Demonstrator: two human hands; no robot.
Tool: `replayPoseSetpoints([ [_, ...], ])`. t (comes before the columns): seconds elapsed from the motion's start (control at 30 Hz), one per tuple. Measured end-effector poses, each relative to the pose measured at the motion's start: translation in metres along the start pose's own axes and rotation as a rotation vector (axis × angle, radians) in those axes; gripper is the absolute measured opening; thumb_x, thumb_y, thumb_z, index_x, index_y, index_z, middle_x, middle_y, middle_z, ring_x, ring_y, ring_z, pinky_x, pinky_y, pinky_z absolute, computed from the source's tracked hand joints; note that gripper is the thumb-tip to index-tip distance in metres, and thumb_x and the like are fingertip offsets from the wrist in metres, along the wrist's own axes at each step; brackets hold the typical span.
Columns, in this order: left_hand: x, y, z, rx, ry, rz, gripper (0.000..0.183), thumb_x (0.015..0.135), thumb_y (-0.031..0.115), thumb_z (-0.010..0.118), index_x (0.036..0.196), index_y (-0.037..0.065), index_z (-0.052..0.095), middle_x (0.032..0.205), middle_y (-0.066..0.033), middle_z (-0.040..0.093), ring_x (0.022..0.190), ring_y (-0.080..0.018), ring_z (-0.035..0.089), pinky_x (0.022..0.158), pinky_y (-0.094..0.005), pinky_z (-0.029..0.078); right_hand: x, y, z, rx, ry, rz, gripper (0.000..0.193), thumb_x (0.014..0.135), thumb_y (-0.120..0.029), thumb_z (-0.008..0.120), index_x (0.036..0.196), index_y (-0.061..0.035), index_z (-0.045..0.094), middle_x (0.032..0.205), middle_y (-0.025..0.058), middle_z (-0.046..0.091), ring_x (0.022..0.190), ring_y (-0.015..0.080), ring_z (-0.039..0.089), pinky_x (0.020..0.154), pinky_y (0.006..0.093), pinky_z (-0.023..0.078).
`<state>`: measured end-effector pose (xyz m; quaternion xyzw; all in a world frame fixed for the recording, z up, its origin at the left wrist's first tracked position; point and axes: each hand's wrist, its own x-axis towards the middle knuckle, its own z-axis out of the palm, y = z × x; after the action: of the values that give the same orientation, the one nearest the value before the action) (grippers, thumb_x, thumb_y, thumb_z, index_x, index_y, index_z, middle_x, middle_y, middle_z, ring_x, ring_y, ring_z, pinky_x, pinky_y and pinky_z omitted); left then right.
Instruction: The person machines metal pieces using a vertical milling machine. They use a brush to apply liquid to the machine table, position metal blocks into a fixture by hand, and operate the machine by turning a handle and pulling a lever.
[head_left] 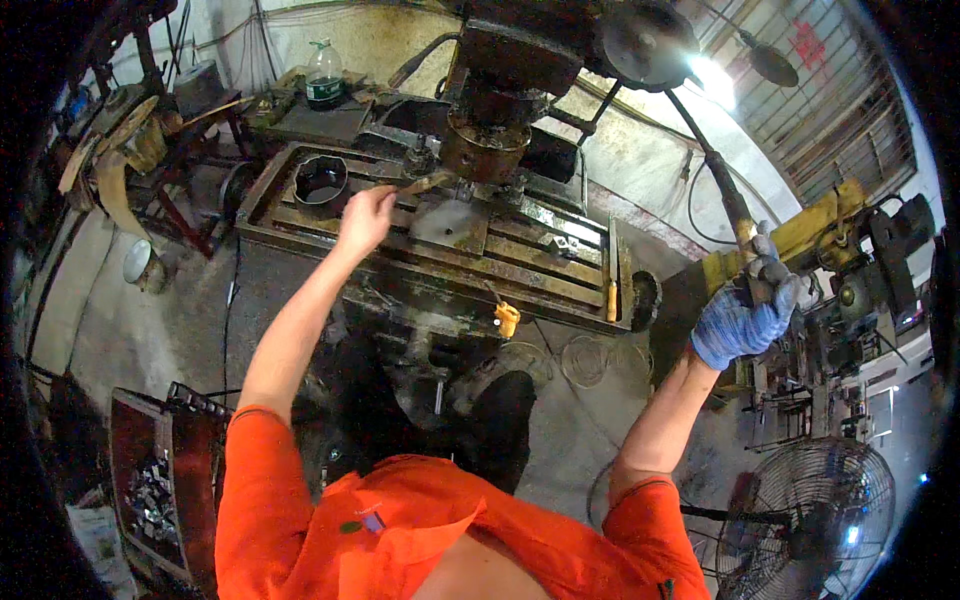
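Note:
My bare left hand [368, 218] is closed on the handle of a brush [428, 183], whose tip reaches toward the machine's spindle head [484, 148]. Beside that hand, a round dark pot [321, 183] with dark liquid inside stands on the slotted machine table [350, 236]. Under the brush lies a flat greyish plate [440, 222]. At the right, my right hand [745, 315], in a blue glove, is wrapped round the end of a long machine lever [735, 200]. Small shiny metal pieces [570, 243] lie on the right part of the table.
A wooden-handled tool [612, 295] lies along the table's right end. Something yellow [507, 319] hangs at the front edge. A fan [805, 525] stands at lower right, a bin of metal parts [150, 480] at lower left. A clear bottle [324, 78] stands behind.

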<state>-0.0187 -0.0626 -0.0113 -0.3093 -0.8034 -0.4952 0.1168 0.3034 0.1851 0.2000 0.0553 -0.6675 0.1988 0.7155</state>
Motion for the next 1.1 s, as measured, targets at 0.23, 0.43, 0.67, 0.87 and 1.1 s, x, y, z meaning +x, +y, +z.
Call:
replayPoseSetpoints([
  [0.23, 0.017, 0.013, 0.060, 0.007, 0.024, -0.061, 0.022, 0.082, 0.017, 0.052, 0.095, 0.002, 0.062, 0.086, -0.0202, 0.061, 0.083, -0.0347, 0.059, 0.071, -0.0405, 0.047, 0.001, -0.007, 0.006, -0.140, -0.020, -0.055, 0.010, 0.084, 0.000, 0.043, 0.087, 0.0002, 0.052, 0.083, 0.0142, 0.060, 0.082, 0.0247, 0.059, 0.083, 0.0421, 0.048],
  [0.43, 0.009, 0.015, 0.066, 0.022, -0.009, -0.025, 0.024, 0.082, 0.015, 0.051, 0.097, 0.001, 0.061, 0.089, -0.0192, 0.061, 0.085, -0.0347, 0.059, 0.073, -0.0409, 0.047, -0.007, -0.001, -0.001, -0.043, 0.040, 0.091, 0.011, 0.086, -0.006, 0.043, 0.081, 0.0011, 0.051, 0.083, 0.0136, 0.060, 0.077, 0.0228, 0.057, 0.079, 0.0379, 0.047],
  [0.67, -0.001, 0.020, 0.058, -0.015, -0.045, -0.087, 0.024, 0.081, 0.014, 0.051, 0.098, 0.001, 0.062, 0.090, -0.0186, 0.061, 0.086, -0.0328, 0.059, 0.074, -0.0386, 0.047, -0.019, -0.004, 0.002, -0.102, 0.042, 0.136, 0.029, 0.089, -0.019, 0.038, 0.076, 0.0034, 0.052, 0.082, 0.0141, 0.060, 0.079, 0.0209, 0.055, 0.081, 0.0370, 0.043],
  [0.87, -0.012, 0.024, 0.051, -0.047, -0.094, -0.105, 0.024, 0.081, 0.014, 0.052, 0.097, 0.000, 0.062, 0.091, -0.0184, 0.061, 0.088, -0.0326, 0.059, 0.075, -0.0378, 0.047, -0.029, 0.002, 0.001, 0.015, 0.075, 0.215, 0.034, 0.088, -0.023, 0.040, 0.078, 0.0050, 0.057, 0.081, 0.0143, 0.060, 0.075, 0.0201, 0.054, 0.082, 0.0367, 0.043],
  [1.1, -0.024, 0.038, 0.044, -0.028, -0.171, 0.005, 0.024, 0.083, 0.016, 0.051, 0.098, 0.000, 0.061, 0.086, -0.0187, 0.062, 0.075, -0.0317, 0.061, 0.068, -0.0364, 0.047, -0.039, 0.007, -0.001, 0.159, 0.068, 0.230, 0.038, 0.086, -0.028, 0.043, 0.081, 0.0057, 0.059, 0.081, 0.0144, 0.060, 0.074, 0.0208, 0.053, 0.080, 0.0367, 0.041],
])
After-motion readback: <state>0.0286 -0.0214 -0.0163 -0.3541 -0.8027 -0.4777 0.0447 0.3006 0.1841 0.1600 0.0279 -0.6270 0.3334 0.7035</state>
